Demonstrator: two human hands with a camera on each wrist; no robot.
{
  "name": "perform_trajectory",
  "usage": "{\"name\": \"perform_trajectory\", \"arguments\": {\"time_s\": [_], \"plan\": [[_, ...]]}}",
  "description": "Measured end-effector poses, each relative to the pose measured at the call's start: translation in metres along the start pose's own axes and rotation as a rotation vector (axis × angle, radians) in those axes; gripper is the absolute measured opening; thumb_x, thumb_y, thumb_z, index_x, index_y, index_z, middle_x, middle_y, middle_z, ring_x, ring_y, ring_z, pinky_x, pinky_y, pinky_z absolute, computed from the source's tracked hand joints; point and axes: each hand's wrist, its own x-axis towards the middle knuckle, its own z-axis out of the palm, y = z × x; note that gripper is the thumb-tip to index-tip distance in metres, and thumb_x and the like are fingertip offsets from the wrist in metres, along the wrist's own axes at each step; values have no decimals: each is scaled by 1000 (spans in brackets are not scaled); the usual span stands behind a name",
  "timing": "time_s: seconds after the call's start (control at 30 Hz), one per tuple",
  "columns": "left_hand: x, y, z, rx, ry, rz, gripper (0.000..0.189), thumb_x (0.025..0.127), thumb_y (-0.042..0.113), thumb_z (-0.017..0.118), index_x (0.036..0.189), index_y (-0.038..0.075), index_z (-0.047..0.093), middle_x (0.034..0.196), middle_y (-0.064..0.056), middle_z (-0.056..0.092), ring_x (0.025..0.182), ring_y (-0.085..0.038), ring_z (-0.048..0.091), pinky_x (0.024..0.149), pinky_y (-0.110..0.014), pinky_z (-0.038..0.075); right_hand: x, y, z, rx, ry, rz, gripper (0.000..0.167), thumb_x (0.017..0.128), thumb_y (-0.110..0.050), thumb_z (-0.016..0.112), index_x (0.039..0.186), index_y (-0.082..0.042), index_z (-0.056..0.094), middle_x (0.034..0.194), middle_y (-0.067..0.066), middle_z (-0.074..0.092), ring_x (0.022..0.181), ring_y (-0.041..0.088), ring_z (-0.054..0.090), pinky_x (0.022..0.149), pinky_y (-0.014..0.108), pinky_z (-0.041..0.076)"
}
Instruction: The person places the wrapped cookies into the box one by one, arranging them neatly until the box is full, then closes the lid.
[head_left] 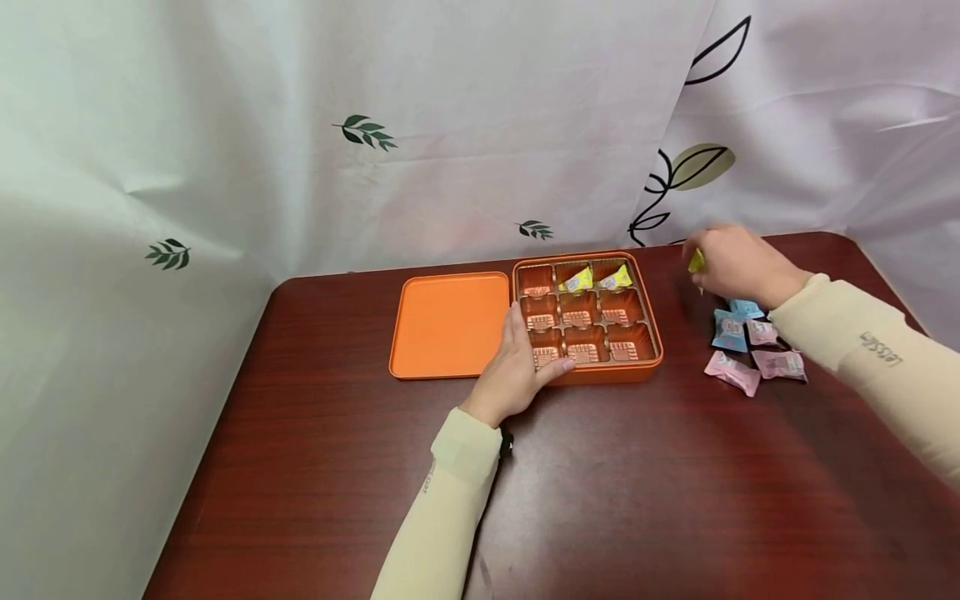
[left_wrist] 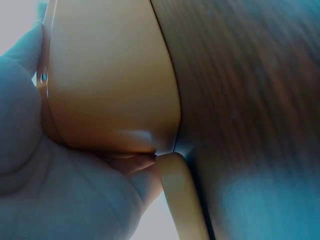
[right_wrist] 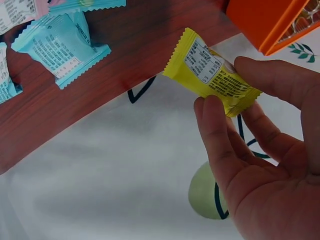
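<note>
My right hand (head_left: 738, 262) pinches a yellow wrapped candy (right_wrist: 212, 70) between thumb and fingertips, above the table right of the orange box (head_left: 600, 377). In the right wrist view, print shows on its wrapper. My left hand (head_left: 510, 367) lies against the box's front left corner, fingers straight along the left side and thumb along the front. The left wrist view shows the palm close to the box wall (left_wrist: 115, 75). Inside, a brown tray has three rows of compartments. Yellow candies sit in the back middle compartment (head_left: 576, 280) and the back right one (head_left: 617, 277).
An orange lid (head_left: 450, 325) lies flat left of the box. Right of the box are blue candies (head_left: 729, 331) and pink candies (head_left: 731, 372), partly under the right forearm. A pale patterned curtain (head_left: 450, 192) hangs behind the dark red wooden table (head_left: 337, 467).
</note>
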Motion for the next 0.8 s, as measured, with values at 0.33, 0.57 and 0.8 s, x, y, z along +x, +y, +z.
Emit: {"name": "perform_trajectory", "arguments": {"time_s": [0.33,0.57,0.8], "plan": [[1,-1,1,2,5,1,112,95,58,60,159,2,-14,166,-20,-11,152,-30,13,116,-41,31,-3,-1,-2,8,109,-62,29,77,0,74,103,8,64,97,24,61,80,36,58,73,56,48],[1,-1,1,-1,6,2,111,96,56,60,158,3,-14,166,-21,-10,152,-31,14,116,-42,31,-5,-4,-2,20,162,-79,31,75,2,70,105,9,64,103,28,59,86,40,57,77,58,47],[1,0,1,-4,14,3,112,95,55,62,158,1,-14,166,-23,-9,151,-32,15,115,-43,32,-4,-6,-4,29,146,-65,35,74,5,70,108,10,66,110,32,56,92,44,57,79,59,48]]}}
